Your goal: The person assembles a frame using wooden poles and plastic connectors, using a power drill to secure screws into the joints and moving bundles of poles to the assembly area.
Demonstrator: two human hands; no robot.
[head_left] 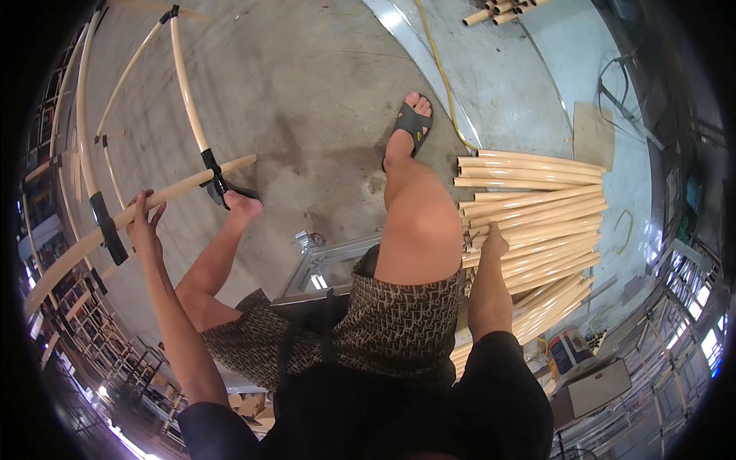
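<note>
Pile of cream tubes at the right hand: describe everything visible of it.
The pile of cream tubes lies on the person's right: many long, glossy tubes, seemingly coated, stacked roughly side by side, slightly fanned. Some open ends face left. The right hand is over its left part, exact contact unclear.

I have the tube frame [186, 84] standing at the left, the left hand [144, 226] on its near crossbar [182, 185], and the pile of tubes [544, 211] lying at the right, the right hand [497, 241] at its left ends. Between the legs I see a metal frame [346, 249]. Past the pile's far side I find a cable [441, 69], a flat sheet [593, 134] and another tube bundle [506, 11], with a bucket [569, 351] on its near side.
</note>
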